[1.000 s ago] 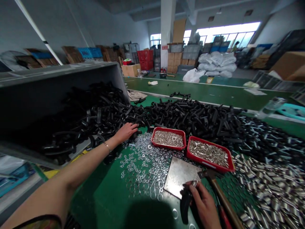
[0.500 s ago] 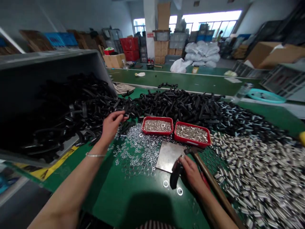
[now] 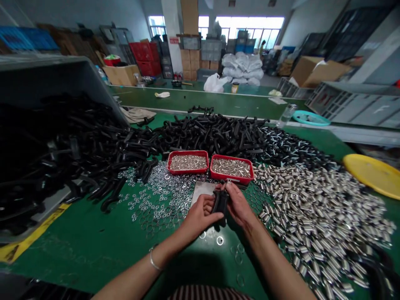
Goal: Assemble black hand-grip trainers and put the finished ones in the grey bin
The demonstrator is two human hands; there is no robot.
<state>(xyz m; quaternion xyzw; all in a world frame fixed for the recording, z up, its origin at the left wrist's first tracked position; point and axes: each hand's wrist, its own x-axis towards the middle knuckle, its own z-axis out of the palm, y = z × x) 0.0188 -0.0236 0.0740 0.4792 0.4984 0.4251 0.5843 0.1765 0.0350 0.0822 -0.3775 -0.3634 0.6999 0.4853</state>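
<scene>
A curved black plastic handle (image 3: 221, 206) is held between my two hands over the front of the table. My left hand (image 3: 201, 214) is closed around its left side, thumb lying across the lower part. My right hand (image 3: 239, 204) grips it from the right, with the fingertips at its top end, where a small shiny metal bit shows; its exact kind is unclear. Partly hidden behind the hands lies a flat metal plate (image 3: 200, 191). Loose flat rings (image 3: 220, 241) rest on the green surface just below the handle.
Two red trays (image 3: 187, 171) of small metal parts stand beyond the plate. Black handles (image 3: 215, 135) are heaped behind them and spill from a grey bin (image 3: 106, 89) at left. Small washers (image 3: 156, 200) are scattered left, metal cylinders (image 3: 315, 212) piled right, beside a yellow lid (image 3: 375, 175).
My left hand has come from the black pile at the left to the handle in my right hand. The handle is raised and more upright. The view has turned right.
</scene>
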